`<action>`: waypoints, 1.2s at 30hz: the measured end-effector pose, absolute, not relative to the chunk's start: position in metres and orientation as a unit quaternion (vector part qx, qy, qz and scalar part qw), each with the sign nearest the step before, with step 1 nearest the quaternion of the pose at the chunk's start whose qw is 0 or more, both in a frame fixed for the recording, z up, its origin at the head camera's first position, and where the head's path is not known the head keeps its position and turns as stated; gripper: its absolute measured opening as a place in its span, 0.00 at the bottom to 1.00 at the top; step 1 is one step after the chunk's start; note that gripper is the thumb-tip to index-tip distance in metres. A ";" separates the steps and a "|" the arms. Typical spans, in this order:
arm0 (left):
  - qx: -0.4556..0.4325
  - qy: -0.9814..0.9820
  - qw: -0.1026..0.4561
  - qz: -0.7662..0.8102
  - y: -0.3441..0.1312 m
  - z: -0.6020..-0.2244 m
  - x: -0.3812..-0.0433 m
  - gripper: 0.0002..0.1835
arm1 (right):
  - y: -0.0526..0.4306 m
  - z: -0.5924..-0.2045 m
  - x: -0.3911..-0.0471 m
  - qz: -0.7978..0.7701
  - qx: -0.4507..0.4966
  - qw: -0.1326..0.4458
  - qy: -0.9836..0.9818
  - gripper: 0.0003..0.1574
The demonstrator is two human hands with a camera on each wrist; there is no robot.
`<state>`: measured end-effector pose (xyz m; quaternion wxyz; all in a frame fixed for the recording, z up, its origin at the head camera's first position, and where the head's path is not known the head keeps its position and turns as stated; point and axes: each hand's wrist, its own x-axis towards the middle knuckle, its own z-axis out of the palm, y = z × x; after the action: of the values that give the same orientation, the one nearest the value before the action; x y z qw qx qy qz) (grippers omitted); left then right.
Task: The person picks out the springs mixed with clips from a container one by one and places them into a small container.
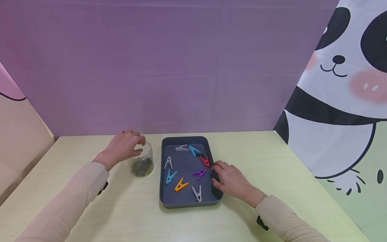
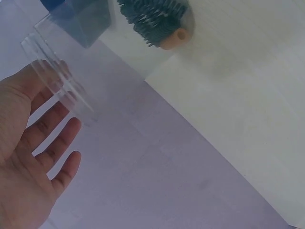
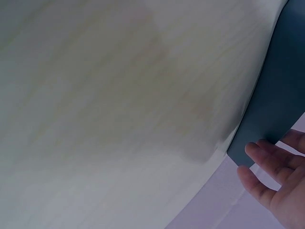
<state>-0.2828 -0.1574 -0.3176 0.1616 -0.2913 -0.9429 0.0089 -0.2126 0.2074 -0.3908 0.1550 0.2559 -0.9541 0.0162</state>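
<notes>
My left hand (image 1: 124, 147) is held over a clear round jar (image 1: 148, 155), its fingers spread and loosely bent beside the rim. In the left wrist view those fingers show through the jar's clear rim (image 2: 37, 53), and contact is hard to tell. Low in the jar lies a dark green, ridged thing (image 2: 155, 21) with an orange ring-like end. My right hand (image 1: 232, 178) is at the right edge of a dark grey tray (image 1: 184, 168), fingers slightly bent over its rim, holding no clip. Several clothespins lie in the tray, among them purple (image 1: 199, 173), orange (image 1: 181, 185) and red (image 1: 205, 161) ones.
The tray and jar stand on a pale wooden table (image 1: 121, 215). Behind it rises a purple backdrop (image 1: 169, 67). A panda-print sheet (image 1: 335, 97) hangs at the right, and a beige wall (image 1: 21, 137) stands at the left.
</notes>
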 end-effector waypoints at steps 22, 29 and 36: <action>-0.299 -0.940 0.167 -0.007 -0.123 -0.303 -0.282 0.10 | 0.208 -0.392 -0.214 0.022 0.254 0.154 -0.955 0.22; -0.297 -0.944 0.145 -0.005 -0.103 -0.307 -0.281 0.11 | 0.208 -0.393 -0.213 0.020 0.253 0.156 -0.955 0.22; -0.321 -0.937 0.137 0.001 -0.081 -0.317 -0.281 0.11 | 0.208 -0.393 -0.214 0.023 0.249 0.155 -0.956 0.22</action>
<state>-0.2808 -0.0811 -0.3173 0.1368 -0.3209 -0.9372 0.0014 -0.2136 0.2077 -0.3931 0.1554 0.2494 -0.9556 0.0228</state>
